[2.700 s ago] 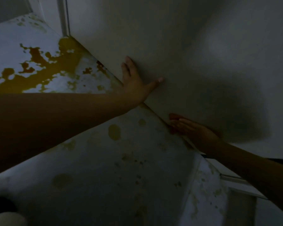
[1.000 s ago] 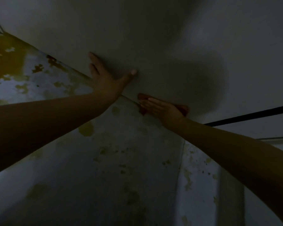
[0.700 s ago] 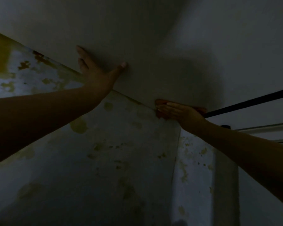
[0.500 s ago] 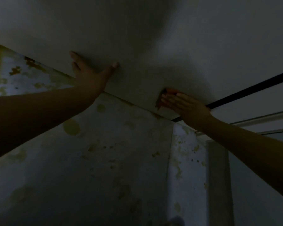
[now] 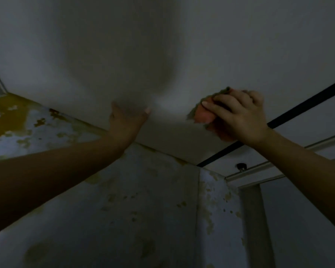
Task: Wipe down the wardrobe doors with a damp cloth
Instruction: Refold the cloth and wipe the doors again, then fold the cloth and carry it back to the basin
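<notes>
Head view, dim and tilted, looking up along a pale wardrobe door [image 5: 182, 45]. Landmark: black gap [image 5: 290, 113] running diagonally at the door's right edge.

Right hand [image 5: 240, 117] just left of the gap, pressed to the door. Fingers curled and clamped on a bunched cloth [image 5: 203, 115], orange-pink with a greenish edge. Cloth sticking out left of and below the knuckles, touching the door panel. Probably a sponge-type cloth, hard to confirm in this light.

Left hand [image 5: 127, 122] well left of the gap, palm flat on the same door near its lower edge. Thumb spread out to the right; other fingers blurred into shadow, spacing not readable. Nothing held.

Large soft shadow on the door above the left hand.

Below the door edge, away from the gap: stained wall [image 5: 124, 209] with yellow-brown blotches, heaviest patch at far left. Corner seam down from the gap's lower end.

Right of the gap: a second pale panel, then a rail [image 5: 278, 169] with a small dark knob [image 5: 241, 166] next to it.
</notes>
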{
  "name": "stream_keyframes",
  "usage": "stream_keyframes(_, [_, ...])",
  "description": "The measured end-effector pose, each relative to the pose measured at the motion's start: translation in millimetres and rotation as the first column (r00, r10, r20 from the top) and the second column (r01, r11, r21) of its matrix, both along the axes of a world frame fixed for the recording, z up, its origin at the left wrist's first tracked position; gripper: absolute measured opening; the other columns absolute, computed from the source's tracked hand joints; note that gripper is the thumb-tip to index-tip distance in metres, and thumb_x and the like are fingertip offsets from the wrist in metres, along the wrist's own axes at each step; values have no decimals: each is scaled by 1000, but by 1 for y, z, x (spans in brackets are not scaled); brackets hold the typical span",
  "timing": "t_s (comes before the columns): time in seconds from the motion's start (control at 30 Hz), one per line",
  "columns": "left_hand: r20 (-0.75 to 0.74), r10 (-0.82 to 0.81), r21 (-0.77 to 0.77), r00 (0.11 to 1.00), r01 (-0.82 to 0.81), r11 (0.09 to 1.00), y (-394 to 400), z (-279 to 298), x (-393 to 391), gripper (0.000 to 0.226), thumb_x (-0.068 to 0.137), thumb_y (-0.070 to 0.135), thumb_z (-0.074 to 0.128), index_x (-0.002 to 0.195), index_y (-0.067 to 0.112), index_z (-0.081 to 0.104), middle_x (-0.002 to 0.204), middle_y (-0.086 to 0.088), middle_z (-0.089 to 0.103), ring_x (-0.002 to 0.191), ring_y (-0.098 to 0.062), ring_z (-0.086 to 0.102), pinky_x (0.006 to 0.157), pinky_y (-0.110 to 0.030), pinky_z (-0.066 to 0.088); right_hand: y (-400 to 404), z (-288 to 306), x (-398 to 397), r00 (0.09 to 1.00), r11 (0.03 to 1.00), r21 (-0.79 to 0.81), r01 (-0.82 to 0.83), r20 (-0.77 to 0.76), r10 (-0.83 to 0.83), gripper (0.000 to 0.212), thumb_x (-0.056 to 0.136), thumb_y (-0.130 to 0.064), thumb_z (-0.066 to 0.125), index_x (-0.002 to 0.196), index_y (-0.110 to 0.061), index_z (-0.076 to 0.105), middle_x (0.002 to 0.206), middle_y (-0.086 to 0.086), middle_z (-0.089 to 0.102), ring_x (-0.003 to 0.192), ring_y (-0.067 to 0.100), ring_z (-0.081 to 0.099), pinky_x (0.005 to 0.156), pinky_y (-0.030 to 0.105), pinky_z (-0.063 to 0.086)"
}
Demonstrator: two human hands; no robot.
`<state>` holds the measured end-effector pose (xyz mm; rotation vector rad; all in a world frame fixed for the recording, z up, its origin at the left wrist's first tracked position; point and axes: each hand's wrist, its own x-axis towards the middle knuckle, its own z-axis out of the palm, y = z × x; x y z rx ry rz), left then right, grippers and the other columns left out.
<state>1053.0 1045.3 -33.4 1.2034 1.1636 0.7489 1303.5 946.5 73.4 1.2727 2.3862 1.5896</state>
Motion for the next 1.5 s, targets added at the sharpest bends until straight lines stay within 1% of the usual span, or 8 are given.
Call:
stream_keyframes(0.23, [105,-108,-101,989,118,988,-18,15,-8,145,41,90,62,152,22,-2,158,-2,16,140,-21,31,112,-45,32,6,24,-59,893,989,-149,-26,-448,-43,22,94,-9,50,104,-8,70,89,16,66,77,29,53,65,35,40])
stream_keyframes(0.37, [196,-114,-151,974,145,978,-30,21,-18,91,77,62,60,148,18,27,152,-2,30,131,-21,42,108,-41,37,-22,-14,-102,850,904,-426,-26,-486,-205,23,88,-16,51,91,-9,73,77,12,60,69,28,51,61,32,39])
stream_keyframes(0.47, [257,-146,-210,955,203,956,-36,18,-26,32,96,40,45,120,19,53,131,-5,53,112,-18,54,91,-36,45,-35,-40,-121,728,725,-688,-31,-513,-455,29,83,-21,48,92,-8,72,81,12,62,73,32,60,60,35,51])
stream_keyframes(0.57, [236,-239,-255,942,298,920,-38,15,-30,34,97,43,39,107,20,62,117,-5,65,103,-18,62,83,-33,47,-39,-45,-131,496,512,-856,-67,-474,-728,28,95,-22,51,118,-15,65,108,12,61,101,27,55,81,26,38])
stream_keyframes(0.77, [184,-342,-253,921,381,889,-41,20,-33,38,94,42,44,109,16,68,107,-6,71,100,-21,66,82,-30,49,-24,-41,-133,78,460,-864,-204,-483,-872,32,92,-33,59,110,-6,60,105,13,63,90,23,58,70,28,41])
stream_keyframes(1.13, [106,-169,-458,980,199,866,-26,45,-83,30,91,30,54,103,5,67,103,-6,72,100,-19,66,92,-30,50,11,-52,-170,-295,481,-677,-556,-381,-877,6,87,-27,64,82,-27,61,75,-10,66,67,2,63,66,21,52])
stream_keyframes(1.3, [21,6,-669,1000,9,743,-34,99,-124,28,94,33,53,111,14,65,107,-4,69,101,-17,64,80,-26,52,16,-3,-221,-311,438,-648,-623,-308,-899,8,89,-25,63,82,-24,61,70,-8,67,63,8,67,63,24,55])
stream_keyframes(1.5, [9,251,-764,968,-155,626,-52,256,-189,20,97,26,51,109,13,61,109,-7,66,102,-20,64,89,-31,53,11,138,-301,-364,421,-652,-631,-231,-902,11,91,-32,60,80,-31,58,72,-11,66,65,5,65,62,21,54])
